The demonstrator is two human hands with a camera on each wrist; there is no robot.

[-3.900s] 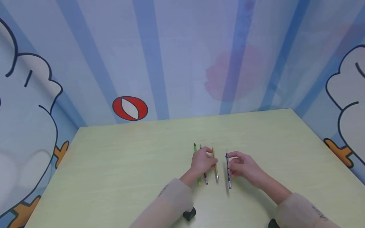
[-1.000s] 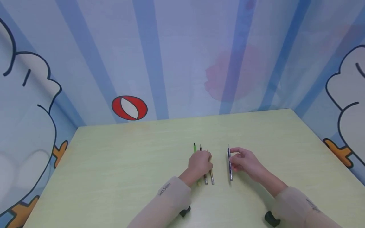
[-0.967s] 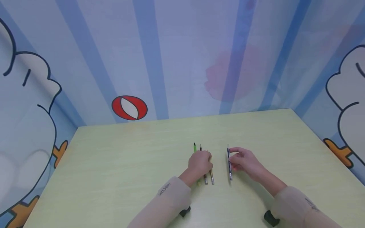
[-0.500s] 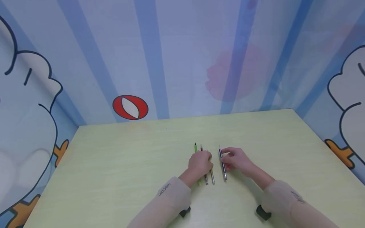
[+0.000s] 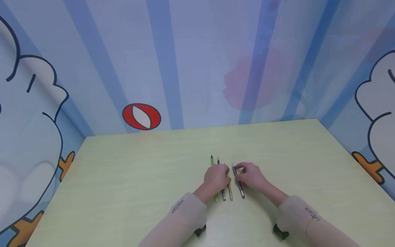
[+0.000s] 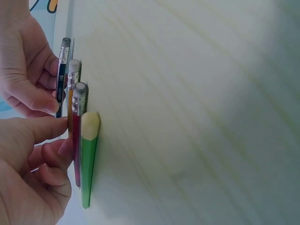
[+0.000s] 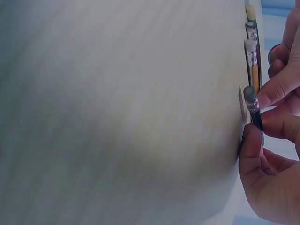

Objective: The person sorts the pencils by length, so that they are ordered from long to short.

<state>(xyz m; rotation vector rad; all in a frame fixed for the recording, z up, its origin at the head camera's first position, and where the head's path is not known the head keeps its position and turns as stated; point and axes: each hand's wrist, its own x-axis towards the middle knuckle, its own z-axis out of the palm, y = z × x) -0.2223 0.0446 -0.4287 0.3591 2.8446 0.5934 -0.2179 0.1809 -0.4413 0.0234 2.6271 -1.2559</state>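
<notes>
My right hand (image 5: pixel 251 175) pinches a dark pencil (image 5: pixel 239 188) with a grey eraser, close above the table and slightly tilted. To its left, my left hand (image 5: pixel 216 176) has thumb and fingers at a yellow pencil (image 5: pixel 230 193) and covers its middle. A dark red pencil (image 6: pixel 77 136) and a green pencil (image 6: pixel 88 164) lie side by side left of the yellow one, partly under the left hand in the head view. The pencils run roughly parallel, tips away from me; a narrow gap parts the dark pencil from the yellow one.
The pale green tabletop (image 5: pixel 129 178) spreads around both hands. Behind it rises a blue striped wall (image 5: pixel 200 68) with printed pictures, and side walls flank the table. Black wrist devices (image 5: pixel 280 232) show under both sleeves.
The yellow pencil moved left with my left hand, beside the dark red one, then stayed there. More recently my right hand has carried the dark pencil left, towards the others.
</notes>
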